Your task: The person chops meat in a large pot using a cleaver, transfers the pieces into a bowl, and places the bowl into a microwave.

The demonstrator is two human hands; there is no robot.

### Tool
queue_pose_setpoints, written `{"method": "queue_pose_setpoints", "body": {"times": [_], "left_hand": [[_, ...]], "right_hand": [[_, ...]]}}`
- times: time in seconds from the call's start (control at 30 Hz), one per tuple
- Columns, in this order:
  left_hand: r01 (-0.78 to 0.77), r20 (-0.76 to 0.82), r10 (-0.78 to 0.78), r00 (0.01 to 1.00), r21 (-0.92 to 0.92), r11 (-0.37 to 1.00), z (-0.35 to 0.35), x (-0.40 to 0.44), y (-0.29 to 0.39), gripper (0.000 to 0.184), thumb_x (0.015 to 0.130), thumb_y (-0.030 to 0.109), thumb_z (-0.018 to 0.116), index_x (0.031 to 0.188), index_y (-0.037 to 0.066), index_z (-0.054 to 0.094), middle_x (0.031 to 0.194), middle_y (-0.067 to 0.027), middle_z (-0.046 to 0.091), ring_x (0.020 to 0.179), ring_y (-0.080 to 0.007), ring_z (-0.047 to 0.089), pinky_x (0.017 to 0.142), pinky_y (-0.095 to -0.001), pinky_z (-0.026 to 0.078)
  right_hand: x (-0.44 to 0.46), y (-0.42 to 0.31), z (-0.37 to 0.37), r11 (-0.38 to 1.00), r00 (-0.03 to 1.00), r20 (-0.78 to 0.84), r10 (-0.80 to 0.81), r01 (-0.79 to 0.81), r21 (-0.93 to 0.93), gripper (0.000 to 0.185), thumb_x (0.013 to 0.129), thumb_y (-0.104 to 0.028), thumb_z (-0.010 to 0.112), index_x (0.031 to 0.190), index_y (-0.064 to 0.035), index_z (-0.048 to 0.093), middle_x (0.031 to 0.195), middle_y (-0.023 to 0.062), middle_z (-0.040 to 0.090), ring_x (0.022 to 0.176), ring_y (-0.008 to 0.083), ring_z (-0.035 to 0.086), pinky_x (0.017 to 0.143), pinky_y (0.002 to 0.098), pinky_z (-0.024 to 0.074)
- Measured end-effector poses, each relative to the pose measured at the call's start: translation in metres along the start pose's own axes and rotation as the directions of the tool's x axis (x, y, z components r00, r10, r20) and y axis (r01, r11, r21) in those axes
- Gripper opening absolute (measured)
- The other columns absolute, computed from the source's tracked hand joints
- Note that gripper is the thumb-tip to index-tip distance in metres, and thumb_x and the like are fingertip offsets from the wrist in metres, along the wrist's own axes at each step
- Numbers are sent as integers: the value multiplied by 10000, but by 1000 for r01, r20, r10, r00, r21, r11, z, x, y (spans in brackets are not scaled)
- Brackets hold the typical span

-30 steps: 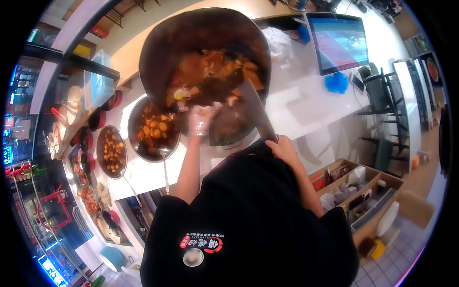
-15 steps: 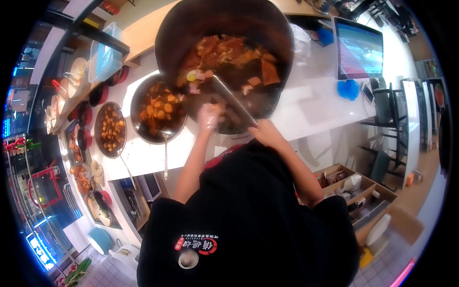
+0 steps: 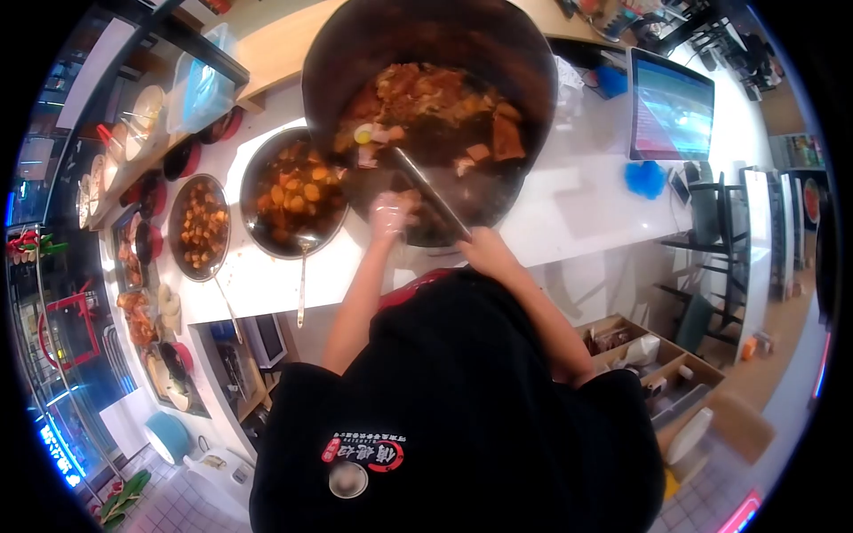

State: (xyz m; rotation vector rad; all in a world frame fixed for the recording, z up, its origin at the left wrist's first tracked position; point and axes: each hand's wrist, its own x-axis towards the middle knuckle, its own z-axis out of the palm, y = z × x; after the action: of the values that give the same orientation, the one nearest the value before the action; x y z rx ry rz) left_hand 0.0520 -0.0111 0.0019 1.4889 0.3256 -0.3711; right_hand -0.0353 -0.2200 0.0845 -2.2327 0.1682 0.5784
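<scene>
A large dark pot point(image 3: 329, 62) fills the top middle, with reddish-brown food pieces point(image 3: 422, 93) inside. My right hand point(image 3: 487, 253), at the pot's near rim, is closed around the near end of a knife point(image 3: 435, 197), seen as a long narrow metal blade slanting up and left. To its left, my left hand point(image 3: 392, 215) wears a clear plastic glove, its fingers bunched over the near part of the pot. Something brownish is at its fingertips, blurred. A yellow-and-white round piece point(image 3: 363, 134) and several pink chunks point(image 3: 480, 152) lie farther in.
Left of the pot stand two pans of chunky brown food, a nearer pan point(image 3: 293, 191) and a farther pan point(image 3: 200, 226), each with a metal spoon handle over the counter edge. A monitor point(image 3: 673, 107) and blue bundle point(image 3: 644, 179) are at right, a divided wooden box point(image 3: 653, 364) below.
The view has shifted slightly, so the pot sits a little farther right. The knife is at a slightly different slant, and my hands stay close together in the same place.
</scene>
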Motion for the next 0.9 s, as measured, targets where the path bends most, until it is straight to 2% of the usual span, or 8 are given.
{"method": "queue_pose_setpoints", "body": {"times": [0.17, 0.23, 0.37, 0.47, 0.53, 0.67, 0.83, 0.9], "left_hand": [[-2, -54, 2, 999, -2, 1000, 2, -10, 14, 199, 807, 83, 700, 906, -55, 596, 825, -144, 670, 644, -240, 687, 526, -313, 574], [113, 54, -120, 991, 126, 986, -3, -11, 23, 211, 814, 83, 706, 937, -48, 595, 837, -139, 669, 663, -237, 686, 535, -300, 569], [165, 103, -171, 980, 63, 984, 0, -20, 32, 251, 826, 132, 741, 945, -40, 603, 844, -130, 672, 677, -214, 681, 543, -286, 562], [69, -5, -69, 998, 67, 995, 3, -26, 23, 300, 833, 206, 769, 938, -33, 621, 841, -116, 675, 669, -186, 668, 553, -275, 557], [-25, -21, 31, 999, 242, 970, 8, -24, 31, 329, 851, 252, 762, 956, -29, 627, 859, -113, 678, 659, -168, 659, 547, -265, 557], [42, 42, -55, 998, 264, 964, 20, -21, 47, 273, 853, 203, 754, 984, -12, 648, 890, -92, 684, 711, -156, 662, 605, -276, 558], [-391, 247, 316, 916, 377, 840, 27, 2, 22, 298, 865, 152, 728, 1136, 37, 681, 935, -42, 681, 769, -84, 630, 645, -240, 528], [-362, 179, 318, 931, 348, 865, 29, -4, 23, 304, 881, 151, 714, 1158, 34, 671, 951, -46, 679, 768, -87, 630, 634, -239, 525]], "right_hand": [[3, 5, 5, 999, 1000, -15, 1, -2, -37, 296, 858, -206, 607, 861, 86, 656, 859, 325, 638, 890, 479, 623, 822, 517, 497], [1, 5, 4, 999, 1000, -19, 6, -7, -33, 295, 860, -204, 608, 864, 87, 655, 858, 325, 639, 887, 479, 623, 819, 518, 497], [4, 10, 0, 1000, 999, -35, -6, 5, -31, 296, 863, -207, 619, 873, 87, 654, 865, 321, 641, 888, 479, 622, 815, 517, 496], [1, 6, -12, 1000, 999, -47, 16, -17, -12, 303, 863, -217, 626, 873, 84, 654, 871, 320, 642, 890, 476, 623, 811, 510, 496], [7, 19, -9, 1000, 996, -88, 7, -7, -5, 308, 863, -222, 630, 871, 85, 653, 873, 319, 644, 893, 473, 625, 808, 504, 498], [11, 37, -33, 998, 979, -196, 55, -48, 41, 324, 860, -234, 639, 863, 90, 647, 872, 313, 650, 897, 468, 628, 800, 488, 504], [3, 36, -50, 997, 974, -215, 67, -71, -8, 324, 861, -243, 645, 864, 81, 653, 843, 302, 654, 877, 468, 634, 787, 482, 508], [-1, 33, -49, 999, 985, -167, 48, -46, 14, 320, 861, -244, 647, 859, 76, 651, 829, 300, 653, 856, 464, 637, 765, 480, 507]]}}
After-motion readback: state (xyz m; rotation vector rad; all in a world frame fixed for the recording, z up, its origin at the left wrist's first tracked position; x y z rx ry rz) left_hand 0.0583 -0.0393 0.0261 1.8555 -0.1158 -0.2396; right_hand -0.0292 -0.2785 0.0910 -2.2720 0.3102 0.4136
